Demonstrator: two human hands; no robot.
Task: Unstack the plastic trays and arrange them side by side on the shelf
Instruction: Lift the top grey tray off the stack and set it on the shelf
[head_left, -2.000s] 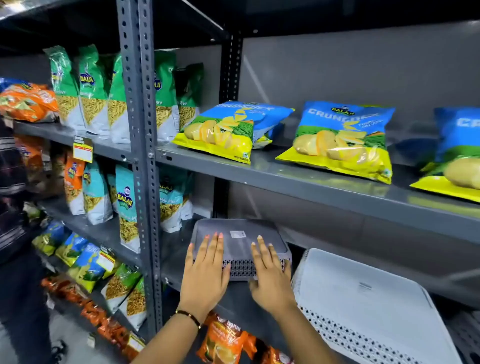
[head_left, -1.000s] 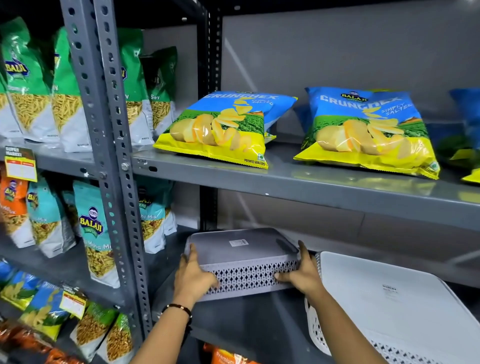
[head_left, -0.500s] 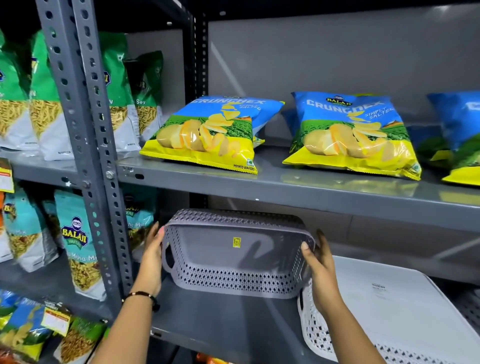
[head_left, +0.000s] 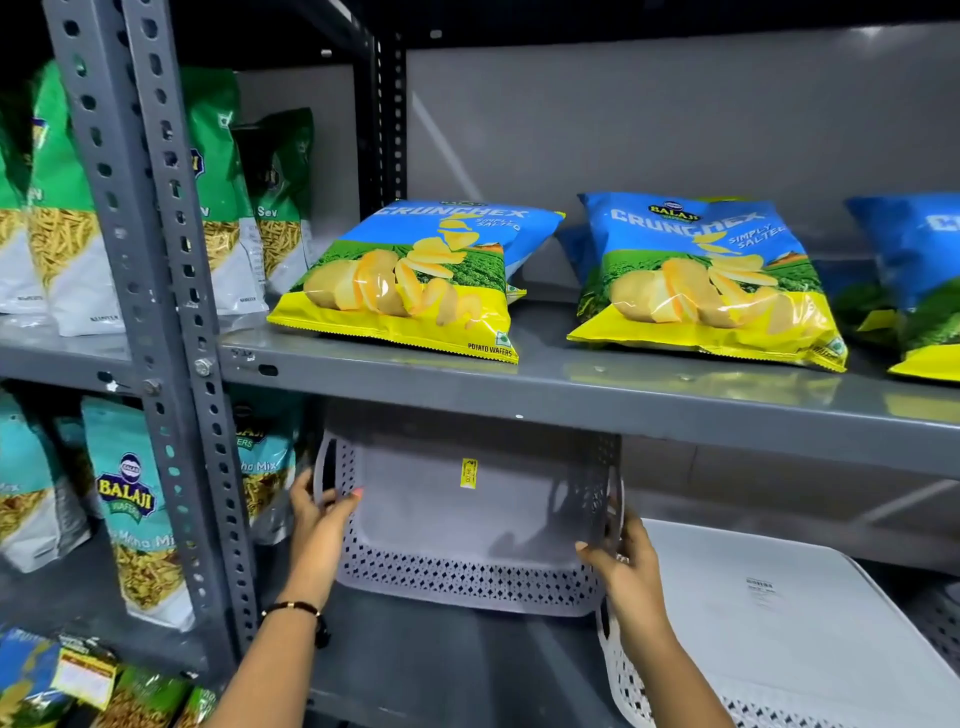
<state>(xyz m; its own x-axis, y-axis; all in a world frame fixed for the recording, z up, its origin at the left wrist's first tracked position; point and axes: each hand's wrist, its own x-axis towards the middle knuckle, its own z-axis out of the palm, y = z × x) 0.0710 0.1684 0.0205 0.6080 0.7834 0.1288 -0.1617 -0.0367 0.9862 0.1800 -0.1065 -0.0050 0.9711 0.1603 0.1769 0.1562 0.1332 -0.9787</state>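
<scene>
A grey perforated plastic tray (head_left: 467, 525) is tipped up on its long edge on the lower shelf (head_left: 441, 670), its open inside facing me with a yellow sticker on its floor. My left hand (head_left: 319, 525) grips its left end by the handle. My right hand (head_left: 621, 561) grips its right end. The tray's top is hidden behind the upper shelf's front lip. To the right a larger white tray (head_left: 779, 629) lies upside down on the same shelf, touching my right hand's side.
The upper shelf (head_left: 571, 389) just above the tray carries blue and yellow chip bags (head_left: 415, 280). A perforated grey upright post (head_left: 156, 312) stands to the left, with snack packets (head_left: 135, 519) beyond it. Another grey perforated tray edge (head_left: 940, 618) shows at far right.
The grey tray lay upside down under my palms; both hands took its ends, lifted it and turned it over toward me, so its open side now faces me, steeper than half a second ago.
</scene>
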